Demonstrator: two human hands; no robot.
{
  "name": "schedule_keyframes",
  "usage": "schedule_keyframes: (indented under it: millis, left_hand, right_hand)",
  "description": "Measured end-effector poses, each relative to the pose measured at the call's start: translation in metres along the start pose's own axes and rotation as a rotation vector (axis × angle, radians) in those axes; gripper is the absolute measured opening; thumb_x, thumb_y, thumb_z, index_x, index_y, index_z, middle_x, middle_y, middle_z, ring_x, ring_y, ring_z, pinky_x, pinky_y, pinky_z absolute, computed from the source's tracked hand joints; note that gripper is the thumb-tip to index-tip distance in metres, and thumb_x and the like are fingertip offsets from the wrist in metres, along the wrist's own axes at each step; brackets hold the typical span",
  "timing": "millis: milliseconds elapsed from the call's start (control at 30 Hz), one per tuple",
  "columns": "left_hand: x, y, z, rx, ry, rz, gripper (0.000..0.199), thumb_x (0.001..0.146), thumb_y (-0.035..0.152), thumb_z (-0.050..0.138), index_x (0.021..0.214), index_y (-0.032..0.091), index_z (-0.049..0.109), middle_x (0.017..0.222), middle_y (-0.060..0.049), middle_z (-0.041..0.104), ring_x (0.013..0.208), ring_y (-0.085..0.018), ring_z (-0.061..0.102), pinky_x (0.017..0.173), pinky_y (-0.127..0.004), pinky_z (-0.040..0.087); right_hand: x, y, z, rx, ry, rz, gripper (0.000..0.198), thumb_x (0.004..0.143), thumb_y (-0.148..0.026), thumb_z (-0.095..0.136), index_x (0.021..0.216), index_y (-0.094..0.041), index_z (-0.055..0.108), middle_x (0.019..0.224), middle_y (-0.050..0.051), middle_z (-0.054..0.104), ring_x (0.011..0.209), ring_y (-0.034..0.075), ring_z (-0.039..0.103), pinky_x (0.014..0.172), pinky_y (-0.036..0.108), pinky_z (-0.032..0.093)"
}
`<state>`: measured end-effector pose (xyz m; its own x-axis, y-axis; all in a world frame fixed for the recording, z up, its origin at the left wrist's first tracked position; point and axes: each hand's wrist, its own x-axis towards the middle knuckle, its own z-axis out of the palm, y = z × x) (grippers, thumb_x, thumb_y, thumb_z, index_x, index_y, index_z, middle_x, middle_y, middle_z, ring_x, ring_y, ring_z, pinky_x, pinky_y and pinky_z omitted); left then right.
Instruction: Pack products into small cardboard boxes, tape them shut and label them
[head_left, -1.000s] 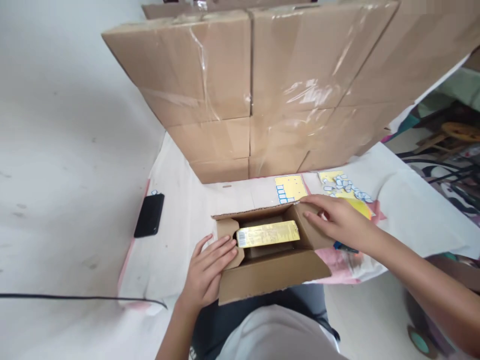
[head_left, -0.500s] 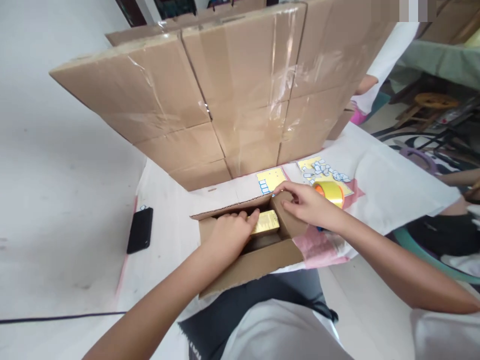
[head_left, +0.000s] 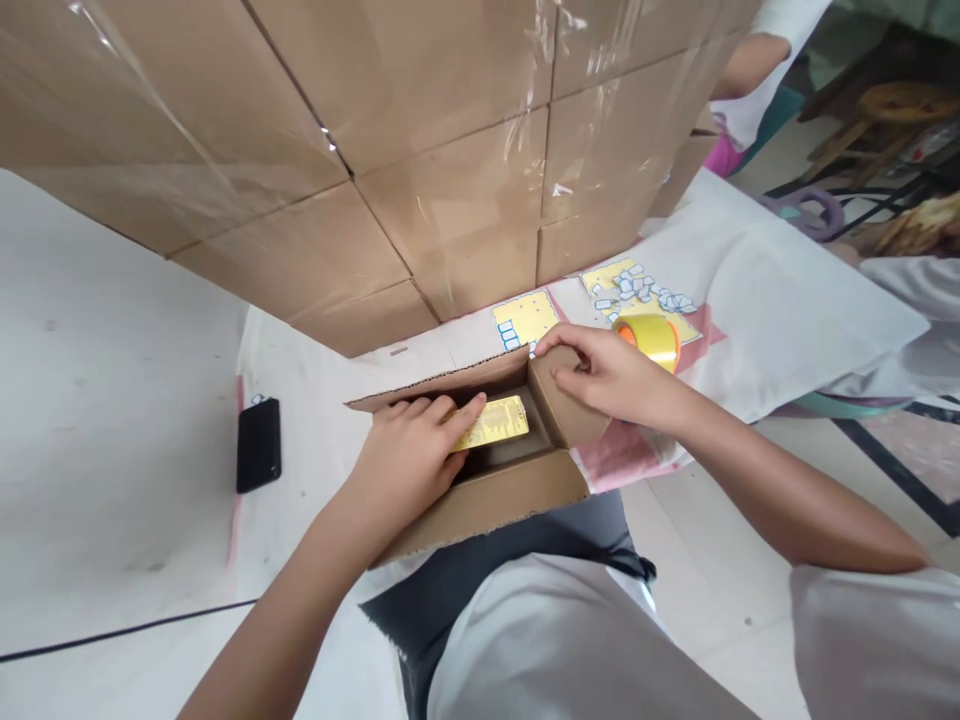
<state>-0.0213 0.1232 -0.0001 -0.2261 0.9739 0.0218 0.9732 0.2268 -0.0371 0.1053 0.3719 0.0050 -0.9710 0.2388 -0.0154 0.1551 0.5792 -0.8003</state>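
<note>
An open cardboard box point(head_left: 480, 505) sits close to my body, with its flaps spread. Inside it is a small yellow-gold box point(head_left: 499, 421), its printed top showing. My left hand point(head_left: 416, 450) reaches over the left end of the cardboard box and is closed on the small box, with the index finger along its top; part of the grip is hidden below the rim. At the right end, my right hand point(head_left: 604, 375) is closed on the flap point(head_left: 568, 397), fingers over its far edge and thumb on the near face.
Taped cartons point(head_left: 465, 190) stand stacked behind. A yellow tape roll point(head_left: 649, 340) lies beyond my right wrist, near yellow sheets point(head_left: 525, 318) and several small white labels point(head_left: 637, 285). A black phone point(head_left: 259, 445) lies at left. Another person's arm point(head_left: 754, 65) shows at upper right.
The small yellow-gold box and my left hand have shifted left inside the cardboard box. My right hand stays on the right flap. The view has tilted downward.
</note>
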Motion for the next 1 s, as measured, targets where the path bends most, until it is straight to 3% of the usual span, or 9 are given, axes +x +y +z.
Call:
schedule_keyframes:
  millis: [167, 367, 467, 567, 633, 733, 767, 900, 1000]
  left_hand:
    - [0.005, 0.006, 0.006, -0.001, -0.038, -0.058, 0.060, 0.085, 0.031, 0.069, 0.143, 0.027, 0.053, 0.102, -0.005, 0.073, 0.084, -0.026, 0.068, 0.071, -0.039, 0.044]
    - [0.009, 0.010, -0.001, 0.030, -0.177, -0.155, 0.059, 0.090, 0.024, 0.060, 0.147, 0.026, 0.049, 0.109, -0.005, 0.072, 0.091, -0.027, 0.068, 0.079, -0.042, 0.049]
    - [0.008, 0.007, -0.005, -0.018, -0.141, -0.156, 0.057, 0.091, 0.030, 0.062, 0.146, 0.024, 0.051, 0.110, -0.007, 0.072, 0.092, -0.029, 0.069, 0.081, -0.045, 0.052]
    - [-0.008, -0.002, -0.007, -0.220, 0.024, -0.069, 0.052, 0.092, 0.033, 0.062, 0.143, 0.025, 0.053, 0.128, -0.008, 0.069, 0.112, -0.029, 0.066, 0.096, -0.047, 0.052]
    - [-0.031, -0.009, -0.002, -0.414, 0.257, -0.041, 0.046, 0.093, 0.023, 0.061, 0.138, 0.027, 0.057, 0.136, -0.007, 0.065, 0.122, -0.027, 0.062, 0.105, -0.047, 0.049]
    - [-0.075, -0.018, 0.021, -0.565, 0.792, -0.250, 0.043, 0.090, 0.005, 0.055, 0.124, 0.027, 0.067, 0.124, -0.005, 0.070, 0.114, -0.024, 0.066, 0.097, -0.042, 0.053]
    - [-0.089, -0.019, 0.031, -0.573, 0.835, -0.310, 0.044, 0.090, 0.003, 0.054, 0.122, 0.028, 0.068, 0.121, -0.005, 0.071, 0.114, -0.023, 0.066, 0.097, -0.041, 0.053]
    - [-0.126, -0.025, 0.058, -0.494, 0.404, -0.218, 0.048, 0.093, 0.012, 0.053, 0.139, 0.026, 0.058, 0.142, -0.011, 0.061, 0.137, -0.030, 0.052, 0.110, -0.047, 0.045]
    - [-0.131, -0.027, 0.060, -0.471, 0.300, -0.162, 0.062, 0.092, 0.044, 0.061, 0.148, 0.021, 0.048, 0.151, -0.017, 0.052, 0.145, -0.038, 0.040, 0.112, -0.057, 0.041]
  right_hand:
    - [0.001, 0.004, 0.003, 0.024, 0.016, 0.001, 0.026, 0.083, -0.017, 0.052, 0.106, -0.021, 0.063, 0.077, -0.002, 0.060, 0.062, 0.015, 0.048, 0.058, 0.027, 0.036]
    - [0.002, 0.012, 0.007, 0.110, 0.022, -0.014, 0.026, 0.082, -0.016, 0.054, 0.106, -0.021, 0.064, 0.078, -0.003, 0.060, 0.059, 0.012, 0.047, 0.056, 0.025, 0.035]
    - [0.003, 0.012, 0.007, 0.132, 0.025, 0.003, 0.025, 0.083, -0.015, 0.054, 0.106, -0.021, 0.063, 0.078, -0.003, 0.059, 0.061, 0.012, 0.049, 0.056, 0.025, 0.035]
    - [0.001, 0.011, 0.011, 0.208, 0.053, 0.001, 0.024, 0.088, -0.020, 0.057, 0.112, -0.021, 0.061, 0.079, -0.003, 0.056, 0.061, 0.011, 0.047, 0.056, 0.025, 0.036]
    - [-0.004, 0.012, 0.015, 0.353, 0.089, -0.004, 0.027, 0.094, -0.027, 0.056, 0.120, -0.023, 0.056, 0.077, -0.004, 0.052, 0.059, 0.011, 0.047, 0.055, 0.025, 0.037]
    - [-0.016, 0.018, 0.022, 0.539, 0.197, -0.093, 0.027, 0.102, -0.033, 0.050, 0.128, -0.025, 0.052, 0.089, 0.000, 0.056, 0.069, 0.013, 0.056, 0.061, 0.027, 0.047]
    - [-0.020, 0.020, 0.024, 0.526, 0.225, -0.165, 0.026, 0.103, -0.032, 0.048, 0.128, -0.025, 0.053, 0.097, 0.003, 0.060, 0.078, 0.015, 0.060, 0.067, 0.029, 0.050]
    - [-0.028, 0.026, 0.030, 0.130, 0.064, -0.484, 0.027, 0.104, -0.026, 0.044, 0.123, -0.022, 0.064, 0.122, 0.011, 0.065, 0.111, 0.024, 0.060, 0.096, 0.044, 0.050]
    - [-0.025, 0.025, 0.032, -0.100, -0.061, -0.519, 0.030, 0.104, -0.026, 0.045, 0.125, -0.021, 0.066, 0.129, 0.012, 0.064, 0.112, 0.025, 0.058, 0.096, 0.045, 0.050]
